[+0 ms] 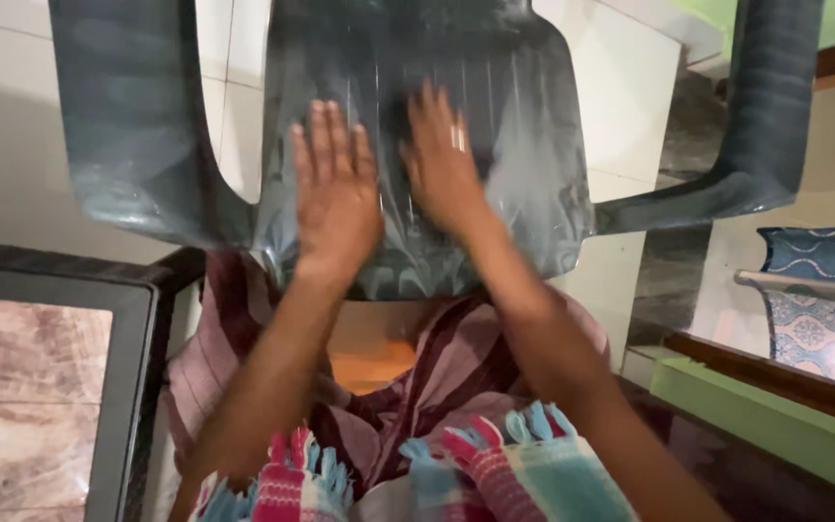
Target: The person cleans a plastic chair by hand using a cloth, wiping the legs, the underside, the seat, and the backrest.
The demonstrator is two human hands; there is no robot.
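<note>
A dark grey plastic chair (524, 126) stands in front of me, its seat facing up. My left hand (335, 188) lies flat on the seat, palm down, fingers together and stretched forward. Beside it, my right hand (445, 159) also rests flat on the seat, with a ring on one finger. Neither hand holds anything. A striped maroon and pink cloth (437, 367) covers my lap below the seat's front edge. A fringed checked towel (495, 474) in red, teal and white lies at the bottom of the view.
A dark-framed table with a mottled pinkish top (21, 387) stands at the left. The floor has pale tiles (2, 126). A green ledge (756, 416) and blue patterned fabric (823, 290) sit at the right.
</note>
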